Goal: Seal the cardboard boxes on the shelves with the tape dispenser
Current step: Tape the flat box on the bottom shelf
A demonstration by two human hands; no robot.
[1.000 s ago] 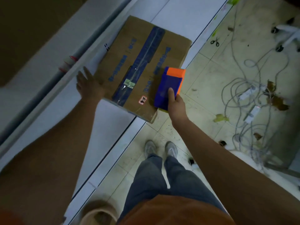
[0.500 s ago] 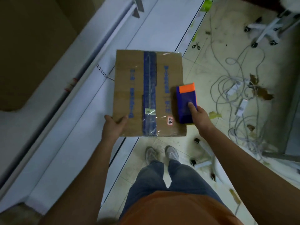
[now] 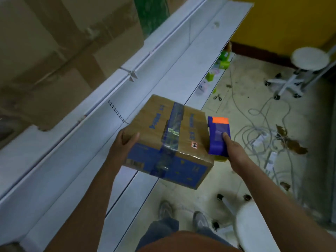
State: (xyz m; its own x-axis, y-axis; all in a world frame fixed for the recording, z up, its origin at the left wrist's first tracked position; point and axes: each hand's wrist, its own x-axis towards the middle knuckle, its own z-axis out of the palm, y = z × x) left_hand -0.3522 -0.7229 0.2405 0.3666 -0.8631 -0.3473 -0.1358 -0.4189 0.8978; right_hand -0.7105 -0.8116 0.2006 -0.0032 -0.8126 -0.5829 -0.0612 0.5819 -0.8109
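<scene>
A brown cardboard box (image 3: 192, 131) with blue print and a blue tape strip down its middle is lifted off the white shelf (image 3: 76, 160), tilted, partly over the shelf's front edge. My left hand (image 3: 125, 142) grips its left near corner, thumb on top. My right hand (image 3: 231, 148) holds a blue tape dispenser (image 3: 218, 135) with an orange end against the box's right side, thumb on the dispenser's top. Clear tape covers the blue strip and runs down the box's near face.
Large cardboard boxes (image 3: 54, 57) stand on the upper shelf at left. On the tiled floor at right lie tangled cables (image 3: 263, 135), scissors (image 3: 217, 96) and green items (image 3: 221, 64). A white stool (image 3: 298, 70) stands at the far right, another stool (image 3: 254, 226) near my feet.
The box has been lifted off the shelf and tilted toward me. My left hand moved to its near left corner, and my right hand with the dispenser stayed at its right side.
</scene>
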